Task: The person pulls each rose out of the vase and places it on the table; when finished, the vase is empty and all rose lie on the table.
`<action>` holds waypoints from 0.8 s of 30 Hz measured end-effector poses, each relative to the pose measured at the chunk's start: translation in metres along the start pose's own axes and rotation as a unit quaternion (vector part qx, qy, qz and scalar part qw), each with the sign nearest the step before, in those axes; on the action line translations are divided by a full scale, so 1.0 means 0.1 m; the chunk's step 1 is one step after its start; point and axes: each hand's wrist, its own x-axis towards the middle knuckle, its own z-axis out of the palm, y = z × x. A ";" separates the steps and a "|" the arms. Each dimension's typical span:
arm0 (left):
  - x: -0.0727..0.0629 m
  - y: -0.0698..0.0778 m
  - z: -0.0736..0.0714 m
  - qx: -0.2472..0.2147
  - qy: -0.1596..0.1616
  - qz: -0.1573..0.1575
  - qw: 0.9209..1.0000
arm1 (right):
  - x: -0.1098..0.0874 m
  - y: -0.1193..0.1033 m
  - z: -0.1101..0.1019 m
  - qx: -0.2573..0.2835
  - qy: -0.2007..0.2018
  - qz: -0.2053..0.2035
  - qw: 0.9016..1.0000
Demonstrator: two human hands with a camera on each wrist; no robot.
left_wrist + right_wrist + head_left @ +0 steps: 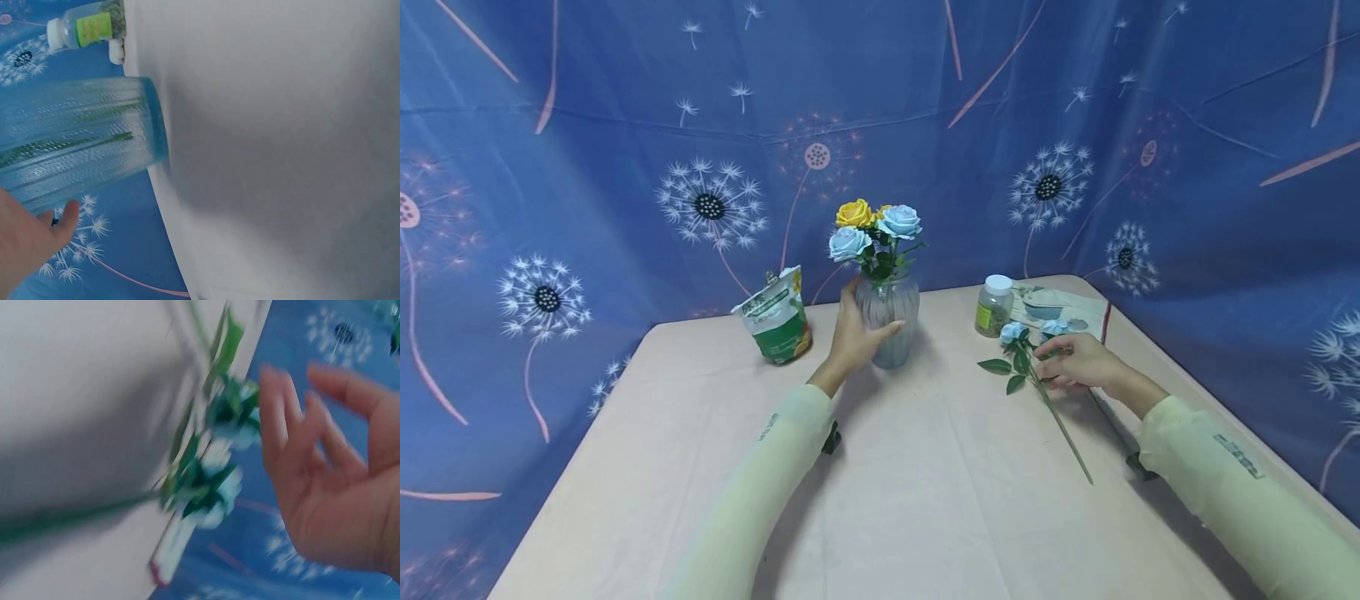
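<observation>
My left hand (853, 333) holds the ribbed glass vase (891, 321) from its left side, thumb across the front. Yellow roses (855, 213) and light blue roses (900, 222) stand in the vase, and their green stems show through its wall in the left wrist view. Over at the right, two more light blue roses (1013, 333) with green leaves and long stems lie on the table. Just over them hovers my right hand (1078, 362), its fingers loosely bent; the right wrist view shows nothing between fingers and thumb.
A green and white pouch (781, 321) stands left of the vase. At the back right are a white-lidded jar (994, 307) and what looks like a work glove (1067, 304) lying flat. A blue dandelion-print curtain (880, 83) hangs behind the pale table (887, 483).
</observation>
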 end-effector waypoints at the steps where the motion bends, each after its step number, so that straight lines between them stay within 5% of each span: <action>1: 0.00 0.01 0.00 -0.006 0.001 -0.001 1.000 | -0.01 -0.05 0.04 -0.003 0.016 -0.009 1.000; 5: -0.01 0.06 0.01 -0.024 -0.002 -0.005 1.000 | -0.04 -0.25 0.23 0.005 0.073 -0.041 0.996; 13: -0.04 0.08 0.03 0.000 0.012 -0.031 0.999 | 0.10 -0.76 0.67 0.059 0.089 -0.106 0.989; 24: -0.01 0.07 0.03 -0.006 0.012 -0.025 1.000 | 0.20 -1.32 0.91 0.090 0.128 -0.183 0.971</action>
